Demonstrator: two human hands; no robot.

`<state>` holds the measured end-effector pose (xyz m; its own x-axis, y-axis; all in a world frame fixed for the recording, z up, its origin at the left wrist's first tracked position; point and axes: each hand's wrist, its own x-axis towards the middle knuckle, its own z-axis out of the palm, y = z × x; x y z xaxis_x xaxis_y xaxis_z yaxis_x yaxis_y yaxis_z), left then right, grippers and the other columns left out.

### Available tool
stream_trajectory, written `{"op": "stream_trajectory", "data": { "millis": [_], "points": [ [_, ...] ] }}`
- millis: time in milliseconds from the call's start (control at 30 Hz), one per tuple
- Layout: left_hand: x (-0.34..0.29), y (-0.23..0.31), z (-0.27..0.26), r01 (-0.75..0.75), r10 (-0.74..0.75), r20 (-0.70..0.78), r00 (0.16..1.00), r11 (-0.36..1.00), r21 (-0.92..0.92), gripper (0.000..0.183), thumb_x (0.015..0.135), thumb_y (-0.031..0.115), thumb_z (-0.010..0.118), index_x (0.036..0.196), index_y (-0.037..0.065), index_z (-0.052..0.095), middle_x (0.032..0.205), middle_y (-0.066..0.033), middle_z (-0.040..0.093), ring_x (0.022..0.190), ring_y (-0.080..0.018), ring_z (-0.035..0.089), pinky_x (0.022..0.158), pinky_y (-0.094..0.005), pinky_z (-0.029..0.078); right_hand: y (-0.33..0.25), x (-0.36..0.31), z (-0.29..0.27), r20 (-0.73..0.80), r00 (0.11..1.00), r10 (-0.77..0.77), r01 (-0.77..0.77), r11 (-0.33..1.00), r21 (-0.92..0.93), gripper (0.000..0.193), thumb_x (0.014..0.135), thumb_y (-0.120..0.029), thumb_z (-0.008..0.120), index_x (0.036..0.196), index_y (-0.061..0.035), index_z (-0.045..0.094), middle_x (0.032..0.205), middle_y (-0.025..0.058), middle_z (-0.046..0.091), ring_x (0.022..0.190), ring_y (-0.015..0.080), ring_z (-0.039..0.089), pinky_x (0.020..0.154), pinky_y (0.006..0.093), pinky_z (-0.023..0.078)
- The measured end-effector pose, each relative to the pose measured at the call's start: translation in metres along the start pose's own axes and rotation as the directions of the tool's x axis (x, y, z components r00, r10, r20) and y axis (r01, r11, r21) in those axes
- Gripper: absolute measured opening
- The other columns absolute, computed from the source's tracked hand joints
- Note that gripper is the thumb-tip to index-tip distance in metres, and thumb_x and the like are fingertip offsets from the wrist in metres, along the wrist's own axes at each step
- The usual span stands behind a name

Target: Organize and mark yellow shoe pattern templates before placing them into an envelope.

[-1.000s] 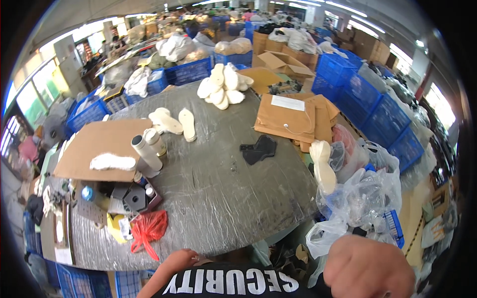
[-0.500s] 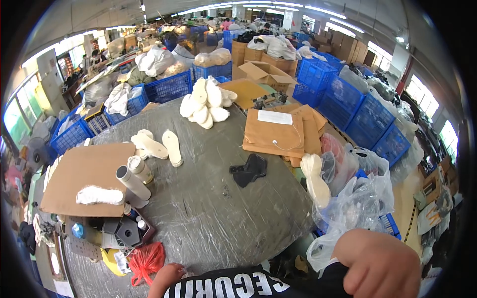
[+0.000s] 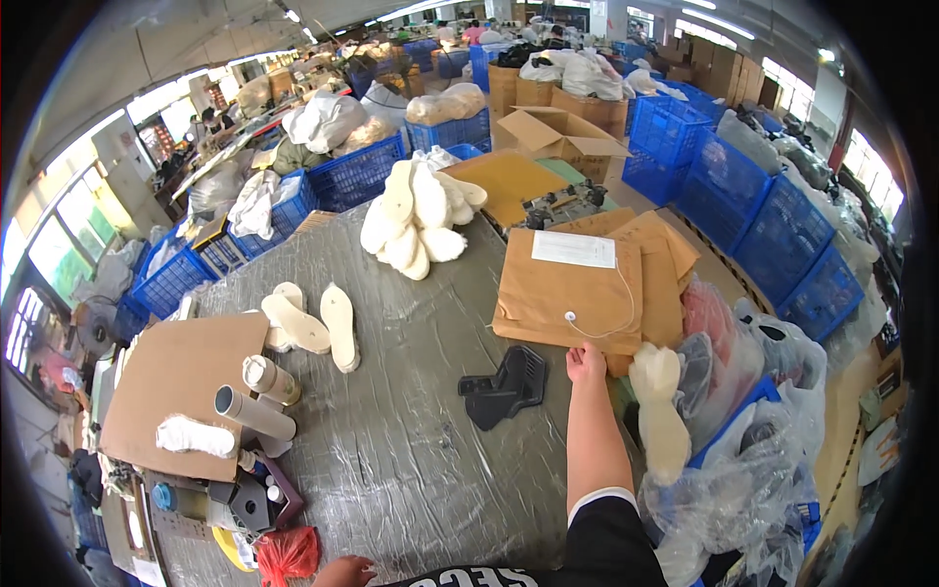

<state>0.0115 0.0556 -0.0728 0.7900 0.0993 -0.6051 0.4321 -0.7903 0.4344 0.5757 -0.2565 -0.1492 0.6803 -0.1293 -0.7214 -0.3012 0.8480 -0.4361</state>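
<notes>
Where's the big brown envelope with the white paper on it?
In the head view, the brown envelope lies right of centre, to the right of the pale insole pile, with the right hand at its near edge.

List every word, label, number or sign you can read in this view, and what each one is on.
Black shirt of the wearer: large white lettering, upside down and cut off by the lower edge; I don't copy its wording.
White label on the brown envelope by the right hand: any print is too small to read.
Elsewhere: nothing I can make out.
</notes>
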Motion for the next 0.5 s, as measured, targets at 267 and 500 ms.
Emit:
{"op": "stream_trajectory", "data": {
  "millis": [267, 500],
  "points": [
    [0.048, 0.084, -0.060, -0.108, 0.108, 0.000, 0.994, 0.992, 0.063, 0.031, 0.084, 0.030, 0.060, 0.103, 0.005, 0.064, 0.095, -0.0158, 0.065, 0.087, -0.0338, 0.062, 0.077, -0.0388, 0.050, 0.004, -0.029, 0.024, 0.116, 0.974, -0.196, 0.174, 0.968, 0.182, 0.048, 0.087, 0.002, 0.055, 0.129, -0.0105, 0.036, 0.119, 0.0084, 0.052, 0.108, 0.0242, 0.053, 0.084, 0.0411, 0.049],
    [0.158, 0.217, -0.148, -0.612, 0.720, -0.501, 0.480, 0.685, 0.396, 0.032, 0.071, 0.012, 0.068, 0.101, 0.008, 0.058, 0.102, -0.0099, 0.058, 0.093, -0.0311, 0.055, 0.080, -0.0428, 0.046, -0.006, -0.140, -0.065, 0.346, 0.912, -0.221, 0.210, 0.975, 0.068, 0.037, 0.091, -0.002, 0.051, 0.127, -0.0090, 0.044, 0.123, 0.0065, 0.052, 0.110, 0.0213, 0.054, 0.087, 0.0380, 0.049]
  ]
}}
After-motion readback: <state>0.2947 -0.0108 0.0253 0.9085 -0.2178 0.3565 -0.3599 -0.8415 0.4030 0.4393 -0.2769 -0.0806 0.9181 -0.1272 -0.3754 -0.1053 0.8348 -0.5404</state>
